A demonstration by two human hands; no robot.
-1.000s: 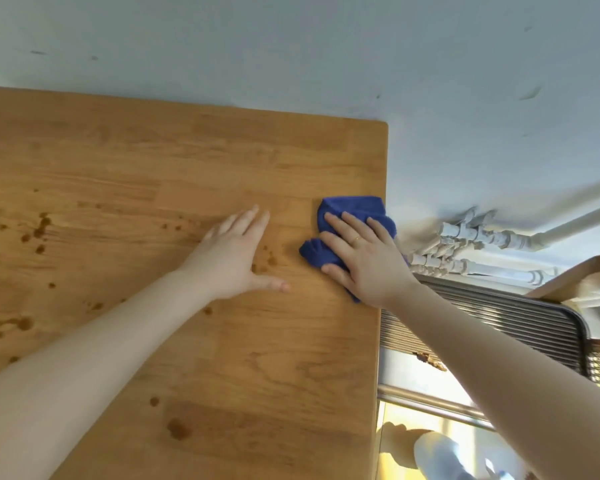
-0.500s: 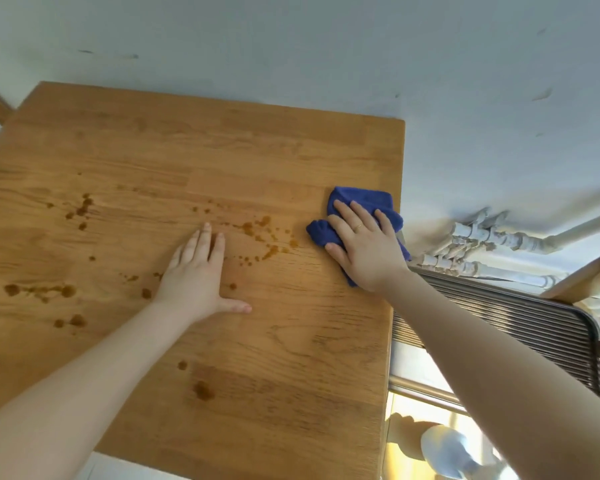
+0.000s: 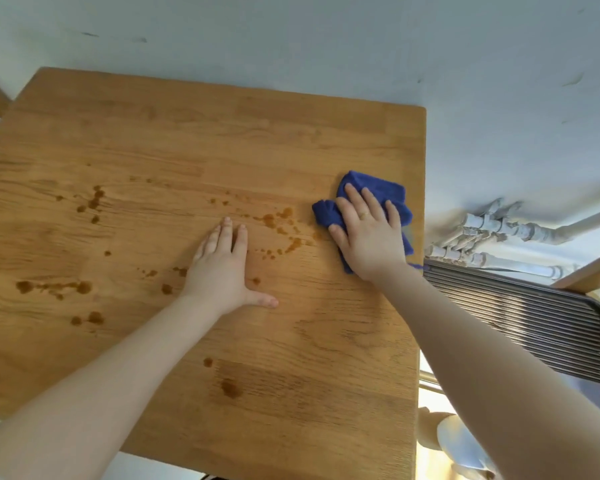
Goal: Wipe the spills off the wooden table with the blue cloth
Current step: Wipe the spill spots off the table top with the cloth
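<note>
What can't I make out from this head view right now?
Head view:
- Table under the cloth: covered by it and the right hand.
- Table under the left hand: covered by it.
- Table's left side: cut off by the frame edge.
- Pale object bottom right: blurred, cut off.

left hand (image 3: 222, 271): slid left, away from cloth (image 3: 392, 192) | spills (image 3: 269, 220) between: uncovered

Home room, I judge: my wooden desk (image 3: 291, 140) against pale painted wall (image 3: 291, 36); white heating pipes (image 3: 499, 226), right of frame.
</note>
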